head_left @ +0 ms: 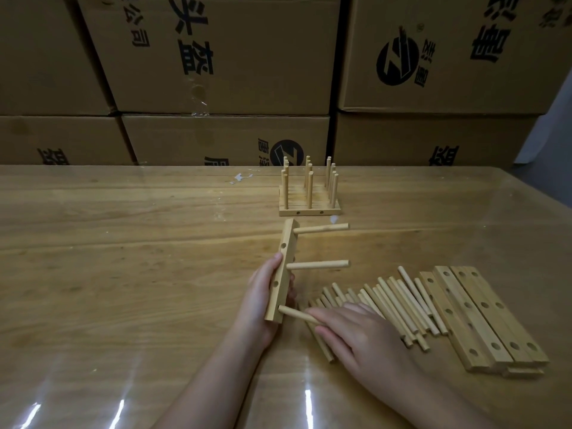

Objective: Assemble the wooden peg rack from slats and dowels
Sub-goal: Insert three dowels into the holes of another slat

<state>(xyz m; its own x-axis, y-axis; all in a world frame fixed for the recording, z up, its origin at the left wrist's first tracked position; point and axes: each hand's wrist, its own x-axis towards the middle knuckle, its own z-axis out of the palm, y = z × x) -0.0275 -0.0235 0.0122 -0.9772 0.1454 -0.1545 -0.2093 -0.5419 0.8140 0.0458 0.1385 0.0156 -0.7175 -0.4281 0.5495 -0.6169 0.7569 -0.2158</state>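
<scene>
My left hand [258, 297] grips a wooden slat [282, 267] standing on edge at the table's middle. Two dowels [318, 264] stick out of it to the right. A third dowel [295, 314] sits with one end at the slat's lowest hole, and my right hand [356, 335] pinches its other end. A pile of loose dowels [393, 301] lies just right of my right hand. Several drilled slats [483, 317] lie side by side at the far right. A finished peg rack [309, 193] stands upright farther back.
The wooden table [123, 258] has a glossy clear cover. Stacked cardboard boxes [216, 72] with black print form a wall along its far edge. A few white scraps [240, 177] lie near the back.
</scene>
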